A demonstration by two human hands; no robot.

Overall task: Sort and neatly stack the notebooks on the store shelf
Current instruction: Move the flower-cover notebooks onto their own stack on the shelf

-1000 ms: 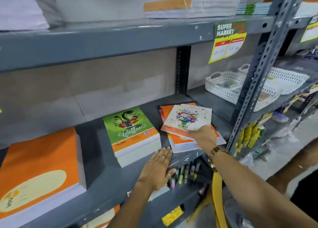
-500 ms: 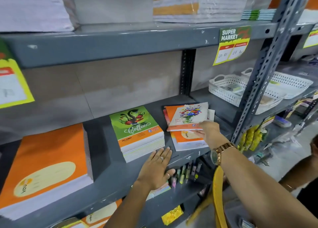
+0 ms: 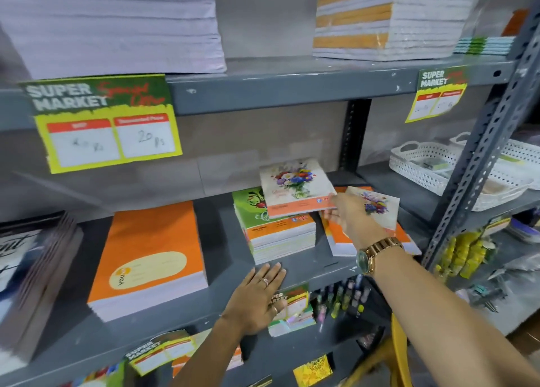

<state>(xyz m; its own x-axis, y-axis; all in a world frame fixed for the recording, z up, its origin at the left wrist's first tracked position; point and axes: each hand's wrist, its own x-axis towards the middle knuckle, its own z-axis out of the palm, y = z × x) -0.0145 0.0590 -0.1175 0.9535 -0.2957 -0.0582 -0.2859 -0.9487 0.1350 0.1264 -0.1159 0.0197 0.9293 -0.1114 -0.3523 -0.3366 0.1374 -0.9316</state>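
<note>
My right hand (image 3: 349, 215) grips a white flower-print notebook (image 3: 296, 186) by its lower right corner, holding it tilted above the green "Coffee" notebook stack (image 3: 277, 231). A second flower-print notebook (image 3: 377, 207) lies just right of that hand, on the orange and white stack (image 3: 342, 240). My left hand (image 3: 257, 299) rests flat, fingers spread, on the front edge of the grey shelf (image 3: 181, 316), below the green stack. A tall orange-covered stack (image 3: 149, 258) stands to the left.
Dark notebooks (image 3: 32, 267) lean at the far left. Paper stacks (image 3: 388, 18) fill the upper shelf, with price tags (image 3: 102, 120) hanging from its edge. White perforated baskets (image 3: 455, 170) sit at the right behind a slotted upright (image 3: 479, 158). Pens (image 3: 342, 299) hang below.
My right hand has lifted the top flower-print notebook off the orange stack and carried it left, over the green stack. The left hand stays on the shelf edge. The camera has tilted up and left.
</note>
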